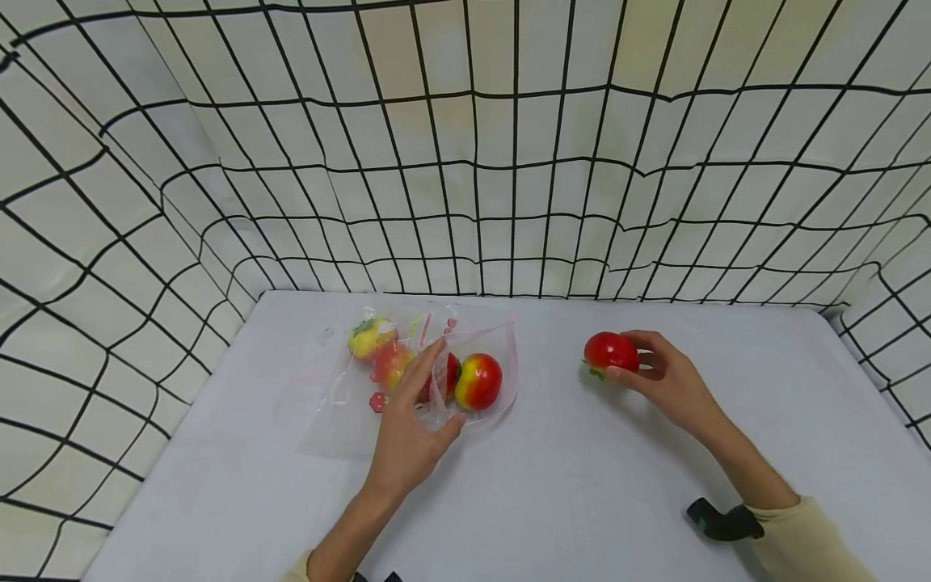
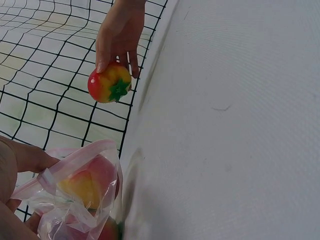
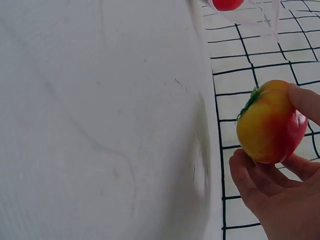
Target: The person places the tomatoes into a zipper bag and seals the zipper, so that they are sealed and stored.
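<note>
In the head view my right hand (image 1: pixel 669 386) grips a shiny red toy tomato (image 1: pixel 609 351) between thumb and fingers, above the right part of the table. The right wrist view shows the tomato's yellow side (image 3: pixel 267 122) and green calyx. At the left lies a clear zip bag (image 1: pixel 342 416) with a pink-edged mouth, holding several red and yellow toy fruits (image 1: pixel 478 381). My left hand (image 1: pixel 407 440) holds the bag near its mouth; in the left wrist view the pink zip edge (image 2: pixel 82 159) passes between its fingers. Some left fingertips are hidden behind the plastic.
A white-covered table (image 1: pixel 553 493) lies under both hands. Black netting (image 1: pixel 509 162) over pale sheets rises behind it and at both sides. A black strap device (image 1: pixel 723 521) sits at the right sleeve.
</note>
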Action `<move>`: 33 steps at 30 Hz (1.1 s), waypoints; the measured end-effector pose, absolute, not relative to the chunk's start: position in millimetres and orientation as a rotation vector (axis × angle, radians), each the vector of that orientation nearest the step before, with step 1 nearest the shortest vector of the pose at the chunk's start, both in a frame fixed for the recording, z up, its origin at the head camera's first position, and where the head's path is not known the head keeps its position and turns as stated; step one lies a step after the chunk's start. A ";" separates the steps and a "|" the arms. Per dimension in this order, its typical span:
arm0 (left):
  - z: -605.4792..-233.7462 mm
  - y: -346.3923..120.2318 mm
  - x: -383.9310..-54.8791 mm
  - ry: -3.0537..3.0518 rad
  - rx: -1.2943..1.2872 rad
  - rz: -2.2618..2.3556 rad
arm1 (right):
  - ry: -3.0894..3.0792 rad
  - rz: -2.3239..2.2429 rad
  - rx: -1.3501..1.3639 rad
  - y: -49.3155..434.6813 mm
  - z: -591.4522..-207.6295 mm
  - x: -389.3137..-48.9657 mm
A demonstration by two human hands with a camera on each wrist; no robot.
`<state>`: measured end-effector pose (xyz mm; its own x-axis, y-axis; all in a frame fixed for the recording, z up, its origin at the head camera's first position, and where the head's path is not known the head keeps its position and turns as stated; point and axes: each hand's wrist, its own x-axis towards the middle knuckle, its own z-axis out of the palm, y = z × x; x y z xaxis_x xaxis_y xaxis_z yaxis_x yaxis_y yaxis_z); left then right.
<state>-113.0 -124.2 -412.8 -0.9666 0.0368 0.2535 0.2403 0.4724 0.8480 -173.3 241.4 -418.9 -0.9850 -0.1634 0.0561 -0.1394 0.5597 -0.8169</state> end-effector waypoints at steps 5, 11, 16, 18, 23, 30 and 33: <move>-412.7 -123.7 -113.2 -2.523 -0.235 -1.494 | 2.729 -1.501 -0.286 233.6 -420.2 -172.6; -412.6 -123.2 -112.6 -2.528 -0.229 -1.503 | 2.670 -1.566 -0.315 224.4 -421.4 -171.4; -412.9 -123.1 -112.6 -2.526 -0.227 -1.504 | 2.673 -1.552 -0.368 214.9 -422.0 -169.8; -413.0 -123.1 -112.5 -2.524 -0.229 -1.504 | 2.683 -1.550 -0.397 211.0 -422.0 -169.3; -412.3 -122.4 -112.4 -2.526 -0.231 -1.501 | 2.685 -1.556 -0.446 202.6 -421.1 -167.4; -411.4 -122.1 -111.7 -2.534 -0.217 -1.506 | 2.671 -1.558 -0.487 190.4 -418.8 -165.3; -411.5 -122.2 -111.4 -2.531 -0.216 -1.510 | 2.667 -1.556 -0.480 184.1 -417.4 -164.7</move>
